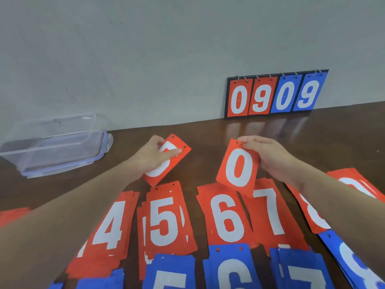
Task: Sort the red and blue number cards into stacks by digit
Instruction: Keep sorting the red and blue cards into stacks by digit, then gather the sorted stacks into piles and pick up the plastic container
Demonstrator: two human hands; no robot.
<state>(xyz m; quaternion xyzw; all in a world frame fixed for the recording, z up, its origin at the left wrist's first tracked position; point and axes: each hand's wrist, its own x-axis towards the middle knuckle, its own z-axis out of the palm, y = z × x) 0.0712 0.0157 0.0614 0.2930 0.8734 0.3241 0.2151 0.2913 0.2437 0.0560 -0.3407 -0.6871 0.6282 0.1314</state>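
Observation:
My left hand [155, 156] grips a red card [166, 160] whose white digit is partly hidden by the fingers, tilted above the table. My right hand [268, 157] pinches the top corner of a red 0 card [237, 170], held upright over the row. Below lie red stacks of 4 [110, 226], 5 [164, 220], 6 [225, 217] and 7 [270, 211], and a red stack [312, 215] partly hidden under my right forearm. Blue stacks of 5 [168, 274], 6 [231, 270], 7 [302, 272] and one more blue stack [350, 259] lie nearest me.
A flip scoreboard [275, 94] reading 0909 leans against the wall at the back right. A clear plastic box [52, 151] with its lid sits at the back left. The brown table [208, 132] shows bare wood behind my hands.

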